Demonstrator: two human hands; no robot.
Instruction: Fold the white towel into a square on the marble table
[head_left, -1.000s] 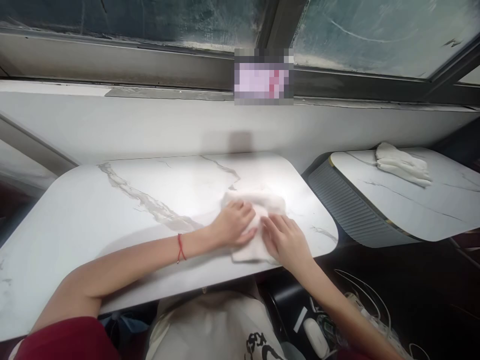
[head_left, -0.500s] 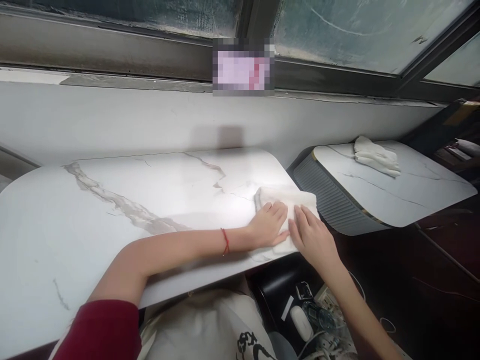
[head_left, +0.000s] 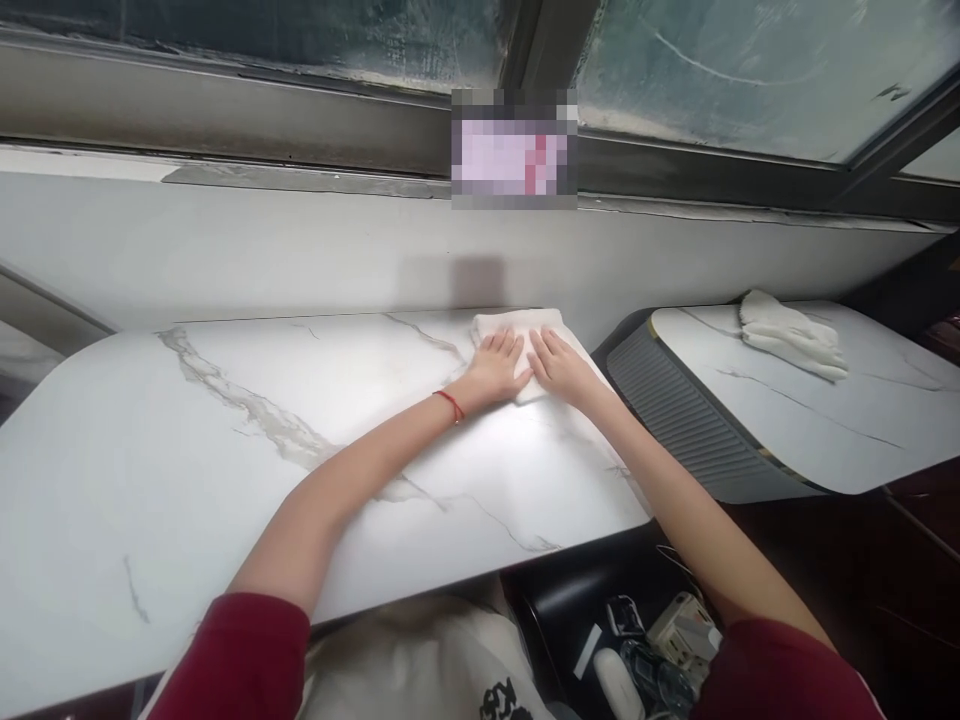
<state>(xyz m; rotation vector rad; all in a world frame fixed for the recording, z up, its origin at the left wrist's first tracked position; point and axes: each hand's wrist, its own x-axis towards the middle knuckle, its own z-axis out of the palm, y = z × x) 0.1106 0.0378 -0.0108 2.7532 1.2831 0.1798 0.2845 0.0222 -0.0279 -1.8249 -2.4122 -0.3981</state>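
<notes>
**Cloth (head_left: 516, 324) at the far edge of the desk (head_left: 225, 470)**

It lies flat near the desk's far right corner, close to the wall, with its near part under your palms. Your left hand (head_left: 499, 366) and right hand (head_left: 562, 366) rest palm-down on it, side by side, fingers straight and open, clamped on nothing. Both your arms are stretched well forward.

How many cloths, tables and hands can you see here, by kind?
Cloths: 2
Tables: 2
Hands, left and right: 2
Total: 6
</notes>
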